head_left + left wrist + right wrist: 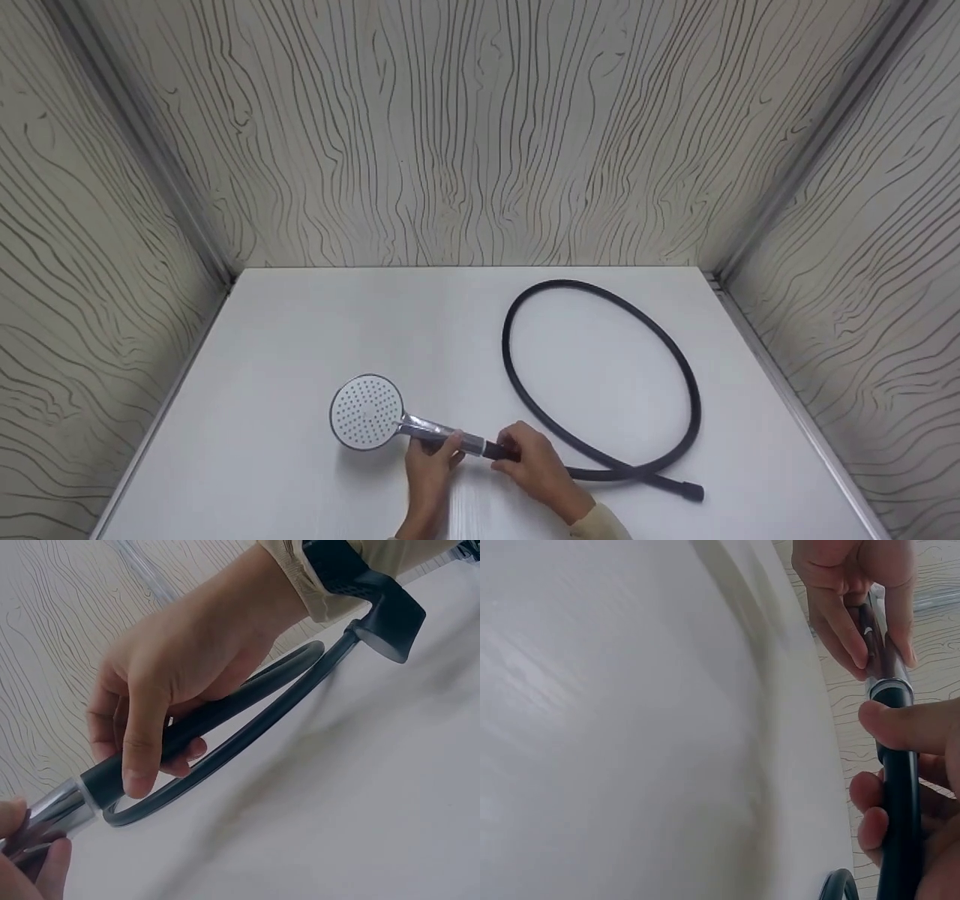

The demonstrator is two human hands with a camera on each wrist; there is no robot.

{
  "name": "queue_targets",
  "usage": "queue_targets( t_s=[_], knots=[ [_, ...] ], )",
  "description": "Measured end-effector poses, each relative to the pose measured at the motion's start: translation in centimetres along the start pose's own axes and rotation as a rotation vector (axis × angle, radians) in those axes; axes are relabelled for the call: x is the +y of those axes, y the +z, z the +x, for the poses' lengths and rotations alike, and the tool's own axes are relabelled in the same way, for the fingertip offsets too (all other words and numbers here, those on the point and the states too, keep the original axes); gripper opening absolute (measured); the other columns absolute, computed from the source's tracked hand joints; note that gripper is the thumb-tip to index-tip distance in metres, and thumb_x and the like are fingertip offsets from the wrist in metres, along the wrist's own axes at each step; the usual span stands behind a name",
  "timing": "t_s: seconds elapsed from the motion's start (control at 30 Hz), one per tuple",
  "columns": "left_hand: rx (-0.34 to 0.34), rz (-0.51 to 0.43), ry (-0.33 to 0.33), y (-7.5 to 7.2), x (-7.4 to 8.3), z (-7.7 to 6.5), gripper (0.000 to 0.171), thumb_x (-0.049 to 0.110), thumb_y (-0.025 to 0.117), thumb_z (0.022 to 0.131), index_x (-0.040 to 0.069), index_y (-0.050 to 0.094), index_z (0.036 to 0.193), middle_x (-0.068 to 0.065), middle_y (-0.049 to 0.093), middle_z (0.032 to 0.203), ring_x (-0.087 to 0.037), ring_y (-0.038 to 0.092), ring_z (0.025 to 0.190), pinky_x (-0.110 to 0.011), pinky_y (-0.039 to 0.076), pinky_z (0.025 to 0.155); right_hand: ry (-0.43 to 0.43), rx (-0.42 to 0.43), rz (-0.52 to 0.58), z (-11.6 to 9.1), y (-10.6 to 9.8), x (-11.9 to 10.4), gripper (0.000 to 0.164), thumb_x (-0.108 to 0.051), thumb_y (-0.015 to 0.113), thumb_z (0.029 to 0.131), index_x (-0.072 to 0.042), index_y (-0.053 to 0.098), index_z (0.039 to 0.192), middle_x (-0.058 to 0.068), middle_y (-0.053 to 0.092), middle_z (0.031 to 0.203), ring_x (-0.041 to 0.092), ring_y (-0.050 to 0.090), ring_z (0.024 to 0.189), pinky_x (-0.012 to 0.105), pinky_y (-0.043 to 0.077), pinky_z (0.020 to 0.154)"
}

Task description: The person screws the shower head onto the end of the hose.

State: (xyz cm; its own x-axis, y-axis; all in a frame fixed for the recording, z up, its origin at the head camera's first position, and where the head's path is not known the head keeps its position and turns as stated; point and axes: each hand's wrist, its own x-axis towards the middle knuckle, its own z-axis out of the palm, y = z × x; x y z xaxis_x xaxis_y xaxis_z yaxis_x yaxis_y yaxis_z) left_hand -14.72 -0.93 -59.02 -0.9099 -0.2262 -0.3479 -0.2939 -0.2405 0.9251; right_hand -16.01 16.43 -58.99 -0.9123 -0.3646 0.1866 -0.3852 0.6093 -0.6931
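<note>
My left hand (430,474) grips the chrome handle of a shower head (367,412), whose round pale face with small nozzles points up at the left. Thumb and fingers of my right hand (534,465) curl round the black end fitting of a shower hose (677,450). In the left wrist view that black fitting (103,778) meets the end of the chrome handle (64,811) in one line. The right wrist view has the right thumb lying along the fitting (892,696), just below the handle's chrome end.
The hose lies in a big loop on the white table (300,330), crossing itself at the right. Its other end fitting (692,492) points toward the front right. Wood-grain panels (465,135) stand behind and on both sides.
</note>
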Motion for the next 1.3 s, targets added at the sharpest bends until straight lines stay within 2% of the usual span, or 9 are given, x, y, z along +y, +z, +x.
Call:
queue_targets(
  t_s=[0.17,0.37,0.47,0.63,0.77,0.87,1.07,1.2,1.3],
  knots=[
    [-0.016,0.015,0.021,-0.2,0.0,-0.1,0.059,0.010,0.061,0.094,-0.007,0.029,0.141,-0.025,0.054,0.123,-0.039,0.061,0.118,-0.034,0.060,0.097,-0.056,-0.059,-0.023,0.0,-0.6,-0.1,0.009,-0.019,0.072,0.085,-0.013,0.069,0.091,-0.008,0.059,0.078,-0.004,0.046,0.068,0.012,0.048,0.058],
    [-0.043,0.027,0.011,-0.4,0.0,-0.2,0.052,0.012,0.062,0.094,-0.007,0.035,0.135,-0.023,0.056,0.119,-0.034,0.064,0.112,-0.033,0.061,0.096,-0.049,-0.206,-0.013,0.4,-1.5,0.1,0.018,-0.029,0.062,0.093,-0.013,0.071,0.092,-0.009,0.055,0.075,-0.003,0.042,0.066,0.011,0.042,0.057],
    [-0.006,-0.022,0.017,-0.3,0.0,-0.2,0.060,0.011,0.066,0.091,-0.007,0.033,0.138,-0.021,0.057,0.116,-0.027,0.067,0.104,-0.033,0.062,0.092,-0.030,-0.165,0.028,0.2,-1.2,0.2,0.018,-0.030,0.064,0.091,-0.014,0.071,0.092,-0.008,0.055,0.075,-0.003,0.043,0.067,0.011,0.042,0.057],
    [0.068,-0.065,0.052,0.1,-0.2,-0.1,0.067,0.011,0.073,0.086,-0.008,0.034,0.138,-0.020,0.061,0.110,-0.018,0.069,0.091,-0.032,0.064,0.085,-0.022,-0.019,0.079,-0.5,-0.5,0.2,0.016,-0.031,0.070,0.087,-0.017,0.073,0.092,-0.009,0.059,0.075,-0.004,0.046,0.067,0.012,0.046,0.056],
    [0.067,-0.067,0.040,0.0,-0.1,0.0,0.068,0.015,0.073,0.087,-0.005,0.034,0.138,-0.020,0.060,0.112,-0.019,0.069,0.095,-0.031,0.064,0.087,-0.043,0.045,0.063,-0.6,-0.2,0.0,0.015,-0.031,0.069,0.088,-0.018,0.072,0.094,-0.009,0.061,0.079,-0.004,0.048,0.069,0.012,0.049,0.058],
    [0.024,-0.039,0.031,-0.3,0.1,-0.1,0.067,0.016,0.069,0.090,-0.004,0.031,0.141,-0.021,0.057,0.117,-0.026,0.067,0.104,-0.031,0.062,0.091,-0.059,0.030,0.037,-0.5,-0.2,-0.1,0.016,-0.031,0.065,0.091,-0.017,0.072,0.094,-0.009,0.059,0.079,-0.004,0.047,0.070,0.012,0.048,0.058],
    [-0.060,0.042,0.019,-0.8,0.1,0.0,0.061,0.017,0.062,0.094,-0.006,0.031,0.141,-0.023,0.056,0.122,-0.033,0.065,0.114,-0.032,0.060,0.096,-0.033,-0.125,0.039,0.0,-1.0,-0.1,0.021,-0.030,0.058,0.096,-0.013,0.070,0.095,-0.009,0.055,0.079,-0.004,0.043,0.069,0.011,0.044,0.059],
    [-0.036,0.013,0.018,-0.8,-0.2,0.1,0.060,0.016,0.064,0.093,-0.006,0.032,0.139,-0.021,0.058,0.119,-0.029,0.066,0.109,-0.032,0.061,0.095,0.009,-0.162,0.074,0.2,-0.9,-0.1,0.015,-0.024,0.068,0.090,-0.013,0.068,0.101,-0.005,0.058,0.084,-0.002,0.047,0.073,0.014,0.048,0.062],
    [0.010,-0.042,0.029,-0.5,-0.3,0.1,0.060,0.013,0.067,0.091,-0.005,0.033,0.137,-0.018,0.058,0.113,-0.022,0.067,0.100,-0.033,0.062,0.092,0.018,-0.114,0.059,0.0,-0.4,-0.2,0.025,-0.017,0.076,0.082,-0.013,0.062,0.102,-0.004,0.060,0.090,-0.001,0.051,0.077,0.017,0.052,0.065]
  ],
)
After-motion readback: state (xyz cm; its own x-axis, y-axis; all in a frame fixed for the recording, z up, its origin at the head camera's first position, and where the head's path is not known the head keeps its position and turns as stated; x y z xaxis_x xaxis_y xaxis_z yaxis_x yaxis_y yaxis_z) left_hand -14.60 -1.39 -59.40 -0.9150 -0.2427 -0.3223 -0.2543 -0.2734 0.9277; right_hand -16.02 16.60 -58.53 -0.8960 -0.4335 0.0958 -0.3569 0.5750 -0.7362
